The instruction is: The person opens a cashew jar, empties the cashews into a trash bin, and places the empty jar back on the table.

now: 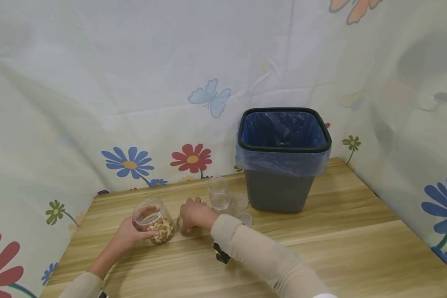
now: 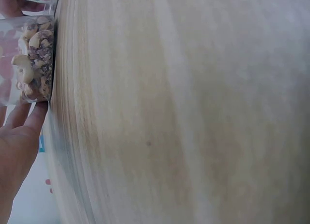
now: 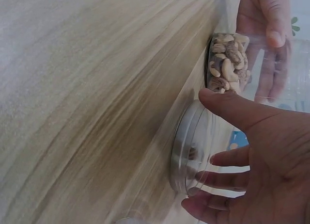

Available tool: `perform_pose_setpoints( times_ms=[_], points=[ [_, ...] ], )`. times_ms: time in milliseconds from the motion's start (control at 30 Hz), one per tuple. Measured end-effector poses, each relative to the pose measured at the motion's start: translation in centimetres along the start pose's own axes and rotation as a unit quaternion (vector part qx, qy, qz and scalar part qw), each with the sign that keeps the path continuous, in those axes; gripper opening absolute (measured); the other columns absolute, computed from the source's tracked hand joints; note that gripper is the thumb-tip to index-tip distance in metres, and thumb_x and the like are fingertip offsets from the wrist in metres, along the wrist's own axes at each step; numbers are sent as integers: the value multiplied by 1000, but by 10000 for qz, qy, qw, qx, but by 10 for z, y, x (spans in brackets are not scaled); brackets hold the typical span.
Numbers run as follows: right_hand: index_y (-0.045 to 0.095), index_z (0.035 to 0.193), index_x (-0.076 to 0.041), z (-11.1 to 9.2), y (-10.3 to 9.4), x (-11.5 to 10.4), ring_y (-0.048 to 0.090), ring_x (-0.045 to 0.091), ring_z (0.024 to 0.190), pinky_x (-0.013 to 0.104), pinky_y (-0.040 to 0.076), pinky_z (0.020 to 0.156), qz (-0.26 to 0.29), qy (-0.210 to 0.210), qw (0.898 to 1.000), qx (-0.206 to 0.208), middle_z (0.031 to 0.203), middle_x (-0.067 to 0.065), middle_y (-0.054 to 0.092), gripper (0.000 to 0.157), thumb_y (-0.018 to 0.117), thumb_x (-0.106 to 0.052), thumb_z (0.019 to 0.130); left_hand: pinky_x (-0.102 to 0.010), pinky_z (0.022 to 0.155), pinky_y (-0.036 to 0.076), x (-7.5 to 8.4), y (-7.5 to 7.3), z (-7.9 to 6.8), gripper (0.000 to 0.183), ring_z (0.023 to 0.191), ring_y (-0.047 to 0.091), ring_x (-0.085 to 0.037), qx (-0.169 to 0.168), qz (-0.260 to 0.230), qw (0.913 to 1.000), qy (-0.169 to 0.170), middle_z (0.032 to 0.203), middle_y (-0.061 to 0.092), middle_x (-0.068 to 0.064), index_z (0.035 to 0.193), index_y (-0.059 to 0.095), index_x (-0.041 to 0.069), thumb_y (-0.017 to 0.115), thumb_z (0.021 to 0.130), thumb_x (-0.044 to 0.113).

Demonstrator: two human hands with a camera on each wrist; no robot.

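My left hand (image 1: 129, 234) grips a clear jar (image 1: 166, 214) that stands without a lid at the left of the table. Cashews and darker nuts (image 1: 162, 229) fill its lower part. To its right, my right hand (image 1: 196, 214) reaches down over a low, round clear container (image 3: 182, 144). The right wrist view shows the thumb at one side of this container and curled fingers at the other, with a small brown piece visible inside. That container is mostly hidden by the hand in the head view.
A taller clear jar (image 1: 218, 194) stands behind my right hand. Beside it are a clear round piece (image 1: 240, 201) and a small round lid (image 1: 245, 219). A grey bin (image 1: 279, 188) with a blue liner stands at the back right. Flowered cloth (image 1: 152, 82) surrounds the wooden table (image 1: 320, 244).
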State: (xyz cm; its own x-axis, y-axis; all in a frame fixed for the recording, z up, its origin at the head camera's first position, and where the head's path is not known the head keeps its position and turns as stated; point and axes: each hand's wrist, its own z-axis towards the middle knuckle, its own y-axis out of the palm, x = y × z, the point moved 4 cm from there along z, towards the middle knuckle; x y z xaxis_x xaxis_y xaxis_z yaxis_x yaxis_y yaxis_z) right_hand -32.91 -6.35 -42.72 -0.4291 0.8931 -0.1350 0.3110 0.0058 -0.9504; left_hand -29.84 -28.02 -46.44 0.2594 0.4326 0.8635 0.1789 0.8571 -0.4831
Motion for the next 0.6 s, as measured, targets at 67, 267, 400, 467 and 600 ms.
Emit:
perform_pose_setpoints(
  times_ms=[67, 267, 400, 467, 600],
  points=[
    [67, 102, -19, -2, -1, 0, 46, 25, 111, 37, 48, 83, -4, -13, 10000, -8, 118, 5, 54, 40, 82, -50, 81, -20, 80, 54, 1, 0, 0, 79, 111, 59, 7, -7, 17, 10000, 25, 149, 48, -27, 147, 45, 0, 87, 80, 6],
    [68, 95, -17, -12, -23, -4, 58, 17, 90, 31, 51, 74, -243, -486, 9977, 409, 98, 0, 65, 31, 79, -45, 88, -21, 79, 54, 3, 1, -1, 77, 107, 60, 5, -34, 25, 10000, 81, 148, 48, -29, 146, 46, 0, 86, 80, 6],
    [66, 87, -15, -20, -51, -8, 57, 11, 71, 26, 49, 65, -253, -953, 9932, 622, 79, -5, 64, 24, 76, -37, 92, -22, 78, 55, 5, 1, -2, 76, 107, 60, 5, -43, -35, 9999, 84, 148, 48, -29, 146, 47, 2, 86, 81, 6],
    [66, 87, -15, -25, -65, -9, 55, 9, 69, 25, 49, 65, -308, -1094, 9913, 660, 77, -6, 63, 23, 74, -35, 94, -22, 77, 54, 5, 1, -2, 75, 106, 60, 5, -49, 19, 9999, 124, 147, 48, -30, 146, 47, 3, 85, 81, 6],
    [67, 93, -15, -38, -94, -10, 55, 9, 68, 24, 48, 63, -599, -1221, 9873, 821, 77, -5, 62, 22, 70, -36, 97, -23, 77, 56, 6, 1, -2, 75, 106, 64, -1, -12, -66, 9998, 167, 146, 49, -31, 145, 47, 1, 85, 80, 3]
  ],
)
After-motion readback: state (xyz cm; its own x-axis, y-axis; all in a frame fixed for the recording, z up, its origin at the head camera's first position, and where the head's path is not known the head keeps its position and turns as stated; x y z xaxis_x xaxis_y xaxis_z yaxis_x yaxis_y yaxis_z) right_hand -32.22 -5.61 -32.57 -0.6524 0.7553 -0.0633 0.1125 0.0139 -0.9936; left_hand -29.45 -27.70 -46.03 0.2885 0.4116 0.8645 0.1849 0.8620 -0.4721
